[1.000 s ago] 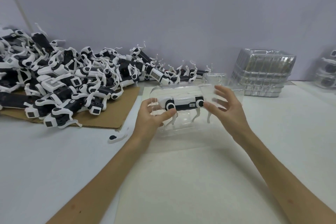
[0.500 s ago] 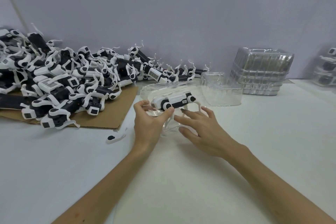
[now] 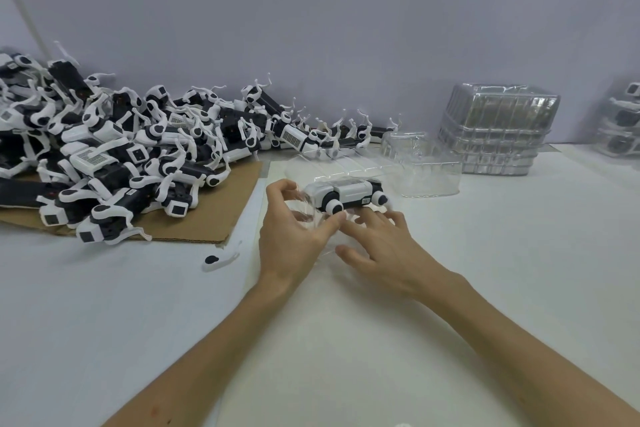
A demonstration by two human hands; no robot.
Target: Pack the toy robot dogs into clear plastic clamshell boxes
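Observation:
A black-and-white toy robot dog [image 3: 346, 196] lies in an open clear clamshell box [image 3: 332, 170] at the middle of the white table. My left hand [image 3: 294, 236] grips the box's near left corner, fingers curled round the clear plastic. My right hand [image 3: 384, 246] lies flat with spread fingers on the box's near half, just in front of the dog. The dog's legs are hidden behind my fingers.
A big heap of loose robot dogs [image 3: 114, 152] covers a cardboard sheet [image 3: 207, 218] at the left. A loose white leg part [image 3: 221, 258] lies near the cardboard. A second open clamshell [image 3: 429, 166], a stack of clear boxes [image 3: 498, 128] and packed boxes [image 3: 623, 121] stand at the right.
The box with the dog came down from mid-air onto the table. My right hand moved from the box's right end down onto its near half. My left hand kept its hold.

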